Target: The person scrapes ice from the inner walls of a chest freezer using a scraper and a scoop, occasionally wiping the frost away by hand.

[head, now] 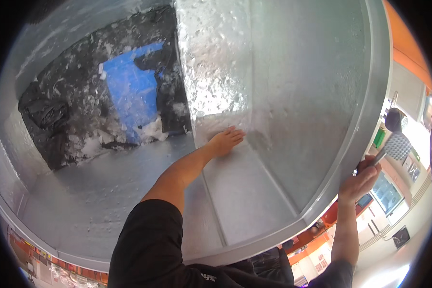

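Note:
I lean over a chest freezer with a metal lining (302, 90). My left hand (226, 141) lies palm down with its fingers extended, at the raised metal step (244, 190) inside, and holds nothing. To the left of the step, the floor of the well carries black plastic sheeting (172, 97), a blue plastic piece (133, 90) and broken ice (93, 144). Outside the rim (363, 122), on the right, my right hand (361, 180) is closed around a tool with a grey handle (378, 158). A dimpled grey piece (397, 147) shows beyond the handle; whether it belongs to the tool is unclear.
Frost and water drops coat the inner wall (216, 64). Crumpled black plastic (46, 113) lies at the far left of the well. Beyond the freezer's right side are a glass-fronted unit (388, 196), white cabinets and a small black object (401, 237).

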`<state>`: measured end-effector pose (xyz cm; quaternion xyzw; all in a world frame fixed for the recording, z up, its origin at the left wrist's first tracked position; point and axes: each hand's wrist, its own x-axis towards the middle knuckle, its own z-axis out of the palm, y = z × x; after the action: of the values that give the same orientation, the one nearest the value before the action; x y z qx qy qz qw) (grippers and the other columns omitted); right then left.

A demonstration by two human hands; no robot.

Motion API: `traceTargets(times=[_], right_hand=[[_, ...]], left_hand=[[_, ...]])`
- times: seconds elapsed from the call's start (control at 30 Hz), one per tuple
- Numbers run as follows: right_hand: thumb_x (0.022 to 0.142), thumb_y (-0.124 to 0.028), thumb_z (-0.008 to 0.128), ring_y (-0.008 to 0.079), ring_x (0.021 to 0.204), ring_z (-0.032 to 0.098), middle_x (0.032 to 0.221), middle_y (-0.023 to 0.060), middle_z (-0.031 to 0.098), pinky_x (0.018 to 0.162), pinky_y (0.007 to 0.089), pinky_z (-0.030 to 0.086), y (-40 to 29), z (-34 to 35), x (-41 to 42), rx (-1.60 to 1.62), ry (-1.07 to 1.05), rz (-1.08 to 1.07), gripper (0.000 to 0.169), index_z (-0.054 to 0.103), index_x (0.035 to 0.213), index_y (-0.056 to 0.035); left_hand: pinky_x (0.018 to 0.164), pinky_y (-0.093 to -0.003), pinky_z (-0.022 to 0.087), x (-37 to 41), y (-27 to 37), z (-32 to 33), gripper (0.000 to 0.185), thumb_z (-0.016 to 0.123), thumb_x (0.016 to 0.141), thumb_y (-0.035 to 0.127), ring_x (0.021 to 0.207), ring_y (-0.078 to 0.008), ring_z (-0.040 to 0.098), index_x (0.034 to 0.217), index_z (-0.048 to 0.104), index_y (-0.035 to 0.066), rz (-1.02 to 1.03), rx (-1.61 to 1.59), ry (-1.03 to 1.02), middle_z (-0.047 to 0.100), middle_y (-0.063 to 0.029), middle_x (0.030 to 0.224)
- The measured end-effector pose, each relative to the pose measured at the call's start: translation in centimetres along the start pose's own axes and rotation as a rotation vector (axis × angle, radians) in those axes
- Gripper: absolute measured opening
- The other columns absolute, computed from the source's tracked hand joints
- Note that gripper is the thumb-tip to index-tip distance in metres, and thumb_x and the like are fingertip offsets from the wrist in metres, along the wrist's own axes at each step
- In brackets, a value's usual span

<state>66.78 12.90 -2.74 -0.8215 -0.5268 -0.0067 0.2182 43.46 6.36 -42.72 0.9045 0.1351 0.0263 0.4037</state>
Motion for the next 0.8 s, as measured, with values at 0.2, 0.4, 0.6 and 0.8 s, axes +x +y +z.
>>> traceTargets(times=[0.2,0.4,0.6,0.8], right_hand=[[0.085,-0.021,0.064,0.0285,0.055,0.057,0.067,0.011,0.057,0.049,0.0406,0.045,-5.8,5.2,-5.4,-0.088,-0.406,-0.573,0.021,0.051,0.093,-0.0063],[0.097,-0.025,0.043,0.0402,0.075,0.061,0.079,0.0202,0.063,0.067,0.0507,0.045,-0.1,19.1,-17.0,-0.346,-0.992,0.359,0.019,0.048,0.101,-0.0068],[0.099,-0.029,0.032,0.0423,0.087,0.06,0.089,0.0245,0.063,0.076,0.0528,0.044,4.0,23.4,-20.4,-0.39,-0.949,0.45,0.035,0.053,0.103,-0.0014],[0.098,-0.043,0.03,0.0424,0.095,0.059,0.096,0.0275,0.062,0.082,0.0495,0.044,9.0,24.8,-21.2,-0.143,-0.909,0.768,0.057,0.061,0.094,0.0041]], left_hand=[[0.101,-0.0443,0.035,-6.5,-2.0,-5.8,0.04,0.059,0.073,0.009,0.118,-0.0348,0.046,0.113,0.055,0.001,-0.413,-0.269,0.475,0.052,-0.0168,0.122],[0.096,-0.046,0.039,-8.6,-7.7,-10.3,0.044,0.058,0.083,0.02,0.115,-0.0374,0.048,0.12,0.047,-0.002,-0.969,-0.287,0.899,0.05,-0.0205,0.124],[0.096,-0.047,0.039,-5.1,-11.9,-9.8,0.054,0.04,0.096,0.039,0.118,-0.0392,0.045,0.137,0.037,0.005,-1.077,-0.399,0.75,0.046,-0.021,0.13],[0.097,-0.0483,0.038,-1.8,-9.9,-8.6,0.054,0.034,0.098,0.041,0.119,-0.0399,0.043,0.141,0.031,0.009,-1.183,-0.522,0.851,0.04,-0.021,0.135]])
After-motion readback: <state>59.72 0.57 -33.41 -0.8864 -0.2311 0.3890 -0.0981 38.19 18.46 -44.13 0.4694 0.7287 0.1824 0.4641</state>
